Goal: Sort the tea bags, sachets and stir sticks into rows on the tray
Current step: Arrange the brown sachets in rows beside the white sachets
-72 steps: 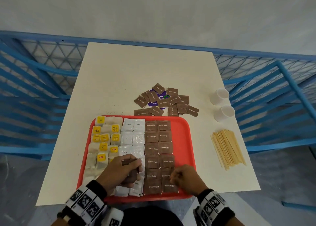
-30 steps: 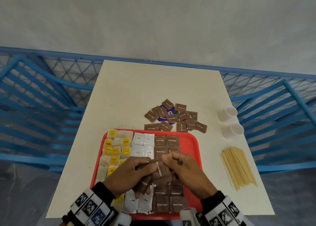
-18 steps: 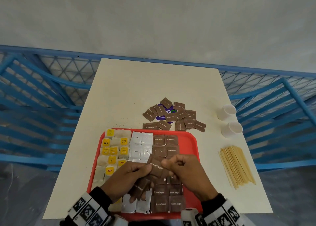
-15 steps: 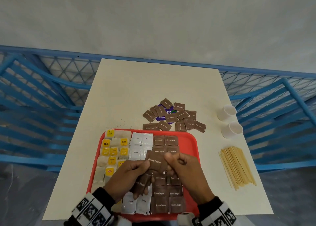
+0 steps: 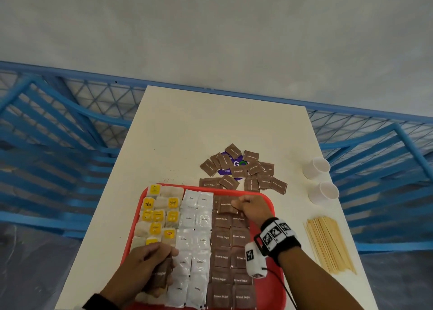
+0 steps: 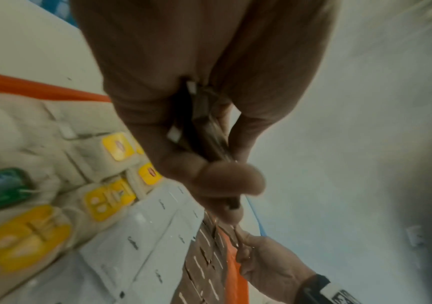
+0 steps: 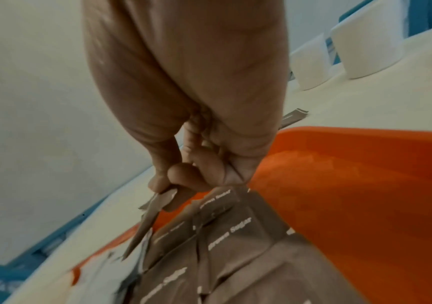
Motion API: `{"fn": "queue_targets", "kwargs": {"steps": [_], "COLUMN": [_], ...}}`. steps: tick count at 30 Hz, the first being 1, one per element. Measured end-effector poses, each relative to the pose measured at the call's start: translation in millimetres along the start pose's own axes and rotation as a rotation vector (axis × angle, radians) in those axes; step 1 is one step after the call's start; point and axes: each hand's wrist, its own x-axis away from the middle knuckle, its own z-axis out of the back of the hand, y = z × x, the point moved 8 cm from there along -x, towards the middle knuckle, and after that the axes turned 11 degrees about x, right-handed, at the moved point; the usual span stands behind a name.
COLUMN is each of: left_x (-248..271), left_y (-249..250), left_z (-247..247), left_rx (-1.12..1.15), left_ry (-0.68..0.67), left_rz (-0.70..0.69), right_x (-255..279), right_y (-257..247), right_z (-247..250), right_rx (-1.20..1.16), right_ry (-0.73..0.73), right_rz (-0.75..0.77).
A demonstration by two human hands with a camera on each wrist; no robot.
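Setting: While a red tray is sitting on a cream table, a person is sorting drink supplies into columns.
Right hand: the right hand is reaching to the tray's far end, thumb and fingers pinching one brown sugar sachet by its edge, just above the brown column.
Left hand: the left hand is hovering at the near left, fingers curled round a small stack of brown sachets.
Handling: the held sachet is looking light, thin and floppy, judging by how it is bending in the wrist view; an edge or corner pinch is likely suiting it, and the paper could crease or tear under a hard squeeze.
Tray contents: tea bags with yellow tags are filling the left columns, white sachets the middle, brown sugar sachets the right; bare red is showing along the right edge.
Off the tray: a loose pile of brown sachets is lying just beyond the far rim; stir sticks are lying bundled to the right, not yet on the tray.
Cups: two white cups are lying beyond the sticks; their contents are not visible.
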Motion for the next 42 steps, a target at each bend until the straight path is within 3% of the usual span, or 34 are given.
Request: {"fn": "queue_targets", "kwargs": {"steps": [9,12,15,20,34,39,42], "left_x": [6,8,9,2,-2,-1,-5], "left_y": [0,3,5,11,31,39,48], "left_z": [14,6,2,-6,-33,-40,-48], "left_rx": [0.024,0.058,0.144,0.373,0.443,0.519,0.446], "left_ry": [0.069,0.029,0.024,-0.014,-0.145,-0.257,-0.264], "left_rz": [-0.002,0.004,0.011,0.052,0.032,0.005,-0.063], "right_x": [-36,-37,-31,-31,-24,22,83], "right_y": [0,-3,-6,-8,-12,-55,-88], "right_z": [-11,-7,-6,-13,-17,-6,-15], "right_rx": [0.109,0.268,0.264,0.323,0.352,0.326,0.194], "right_ry": [0.053,0.16,0.232,0.197,0.199,0.238,0.044], "right_rz": [-0.068,-0.058,-0.039,-0.043,0.045,0.227,0.401]}}
